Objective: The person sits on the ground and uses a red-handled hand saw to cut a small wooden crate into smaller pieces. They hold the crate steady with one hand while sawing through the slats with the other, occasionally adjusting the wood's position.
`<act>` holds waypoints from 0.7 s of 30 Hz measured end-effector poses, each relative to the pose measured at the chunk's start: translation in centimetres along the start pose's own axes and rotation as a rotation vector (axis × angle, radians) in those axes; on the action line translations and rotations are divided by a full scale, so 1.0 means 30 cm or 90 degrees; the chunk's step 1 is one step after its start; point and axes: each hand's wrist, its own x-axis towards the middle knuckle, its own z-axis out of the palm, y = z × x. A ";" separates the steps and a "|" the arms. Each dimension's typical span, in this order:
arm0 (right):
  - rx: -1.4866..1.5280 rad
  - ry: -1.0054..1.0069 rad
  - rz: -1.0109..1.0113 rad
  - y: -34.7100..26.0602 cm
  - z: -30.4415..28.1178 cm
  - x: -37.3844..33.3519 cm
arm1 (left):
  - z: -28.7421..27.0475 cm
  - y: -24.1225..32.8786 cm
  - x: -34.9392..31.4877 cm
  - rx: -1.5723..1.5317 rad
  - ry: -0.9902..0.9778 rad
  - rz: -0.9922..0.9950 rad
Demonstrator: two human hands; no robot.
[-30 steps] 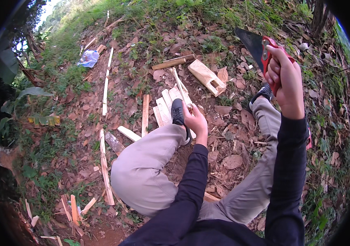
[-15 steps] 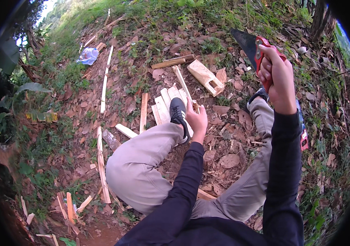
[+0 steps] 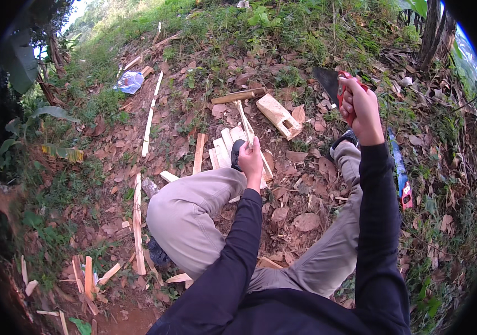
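Note:
My left hand [image 3: 251,158], in front of my left shoe [image 3: 236,151], is closed round the near end of a thin wooden strip [image 3: 244,118] that points away from me. Beneath the strip, several pale wooden slats [image 3: 221,152] lie side by side on the ground. Raised at the right, my right hand [image 3: 359,111] grips the red handle of a handsaw [image 3: 328,84], its dark blade pointing up and left. Farther off lie a wooden block with a rectangular hole [image 3: 274,111] and a brown wooden bar [image 3: 237,96].
A long blue tool with a red end [image 3: 400,173] lies right of my right forearm. Long narrow strips [image 3: 138,223] run along the left, with a clear plastic bag [image 3: 130,82] farther up. Offcuts [image 3: 88,279] stand at lower left. Dry leaves and weeds cover the ground.
My left hand has closed on the thin strip; its fingers were apart beside it before. My right hand, with the saw, has come slightly left and down.

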 end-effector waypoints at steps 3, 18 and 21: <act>-0.008 0.012 -0.018 0.011 -0.006 0.013 | -0.016 0.042 -0.010 0.155 0.017 0.067; 0.094 0.027 -0.049 -0.005 -0.047 0.064 | -0.181 0.147 0.083 0.176 0.019 -0.055; 0.064 0.059 -0.049 0.025 -0.054 0.107 | -0.211 0.122 0.200 0.019 0.019 -0.134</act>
